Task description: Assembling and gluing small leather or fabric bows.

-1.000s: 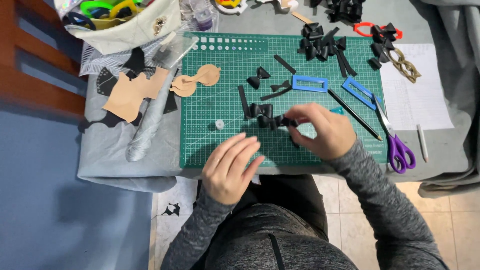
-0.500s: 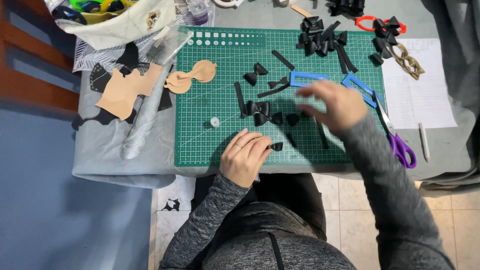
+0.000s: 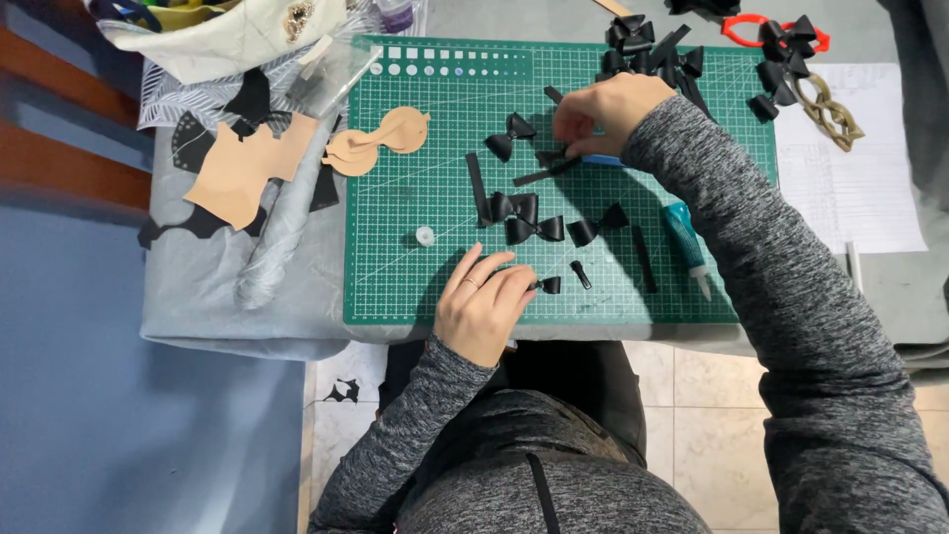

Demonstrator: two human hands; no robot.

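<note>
Near the mat's (image 3: 395, 287) front edge, keep left hand (image 3: 484, 307) pinning that small black piece (image 3: 550, 285) w/ flat fingers while right hand (image 3: 605, 111), curled on a black strip (image 3: 546, 174) toward the far edge, lifts it w/o snagging.

Even soft light, sharp; edges perhaps distorted.

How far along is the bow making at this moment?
Done: several black bows piled at the mat's far edge and a few finished on the green cutting mat, such as one mid-mat. In hand: the left hand pins a small black piece; the right hand reaches to a black strip. Left: loose strips and tan cut-outs lie unassembled.
</note>
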